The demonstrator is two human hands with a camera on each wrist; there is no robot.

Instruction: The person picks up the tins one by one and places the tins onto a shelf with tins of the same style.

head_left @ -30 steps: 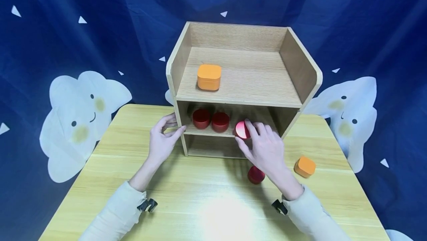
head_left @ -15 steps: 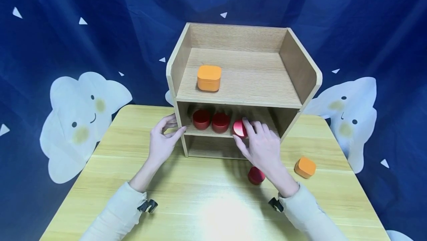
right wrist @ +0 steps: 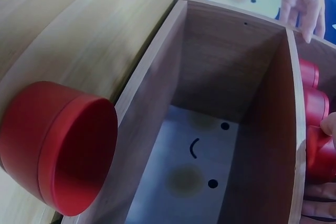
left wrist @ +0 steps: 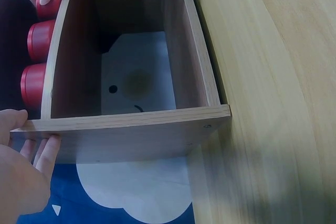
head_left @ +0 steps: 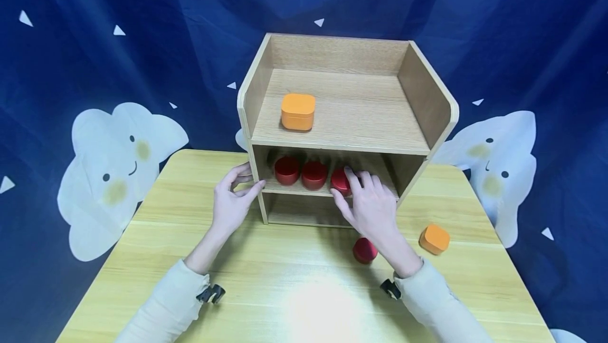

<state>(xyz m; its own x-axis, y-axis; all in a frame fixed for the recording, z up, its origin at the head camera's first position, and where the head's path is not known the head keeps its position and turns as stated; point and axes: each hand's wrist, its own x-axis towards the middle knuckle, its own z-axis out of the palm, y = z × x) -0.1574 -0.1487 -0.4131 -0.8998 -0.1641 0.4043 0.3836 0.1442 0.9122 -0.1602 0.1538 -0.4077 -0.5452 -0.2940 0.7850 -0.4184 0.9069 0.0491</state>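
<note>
My right hand [head_left: 375,208] grips a red round lidded tin [head_left: 339,180] at the front of the wooden shelf unit's [head_left: 342,146] middle level, thumb on its near left side and fingers over its right. Left of it stand two matching tins, one in the middle [head_left: 314,175] and one further left [head_left: 287,170]. In the left wrist view the held tin [left wrist: 50,2] lines up with them. My left hand [head_left: 230,198] pinches the front edge of the unit's left side panel, thumb at the edge, fingers [left wrist: 48,153] against the outside.
Another red tin [head_left: 364,250] stands on the table below my right wrist, large in the right wrist view. An orange rounded box [head_left: 297,112] sits on the top level, and a second orange box [head_left: 434,239] lies on the table at right. A blue cloud-patterned curtain [head_left: 204,58] hangs behind.
My right hand has moved slightly left with the red tin, nearer the other two. The glare on the tin's lid is gone. My left hand stays in place.
</note>
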